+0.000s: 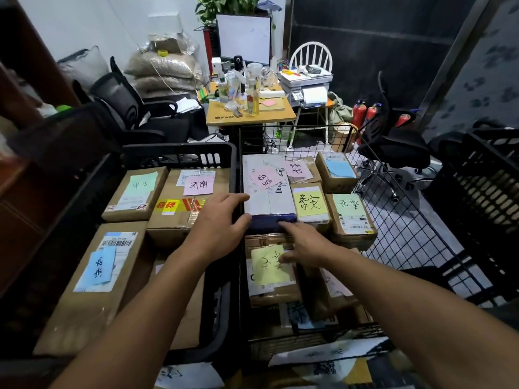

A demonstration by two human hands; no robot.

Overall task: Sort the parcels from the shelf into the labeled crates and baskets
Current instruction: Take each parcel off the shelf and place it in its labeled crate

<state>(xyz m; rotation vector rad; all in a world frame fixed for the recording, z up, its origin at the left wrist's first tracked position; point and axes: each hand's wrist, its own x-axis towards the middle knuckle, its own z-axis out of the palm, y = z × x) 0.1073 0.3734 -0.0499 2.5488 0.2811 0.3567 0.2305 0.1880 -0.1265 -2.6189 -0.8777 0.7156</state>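
Head view: left hand (222, 220) and right hand (306, 242), straight-fingered, touch the near end of grey parcel (269, 192), lying lengthwise away.

Right hand (304, 247) covers part of the yellow note (265, 269); writing there illegible. Lower parcels (332, 293) in the wire basket (407, 226) lie mostly buried (labels unseen). Black crate (484, 192) cut off at right edge.

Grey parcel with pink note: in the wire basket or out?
In: the grey parcel lies flat atop other parcels inside the wire basket.
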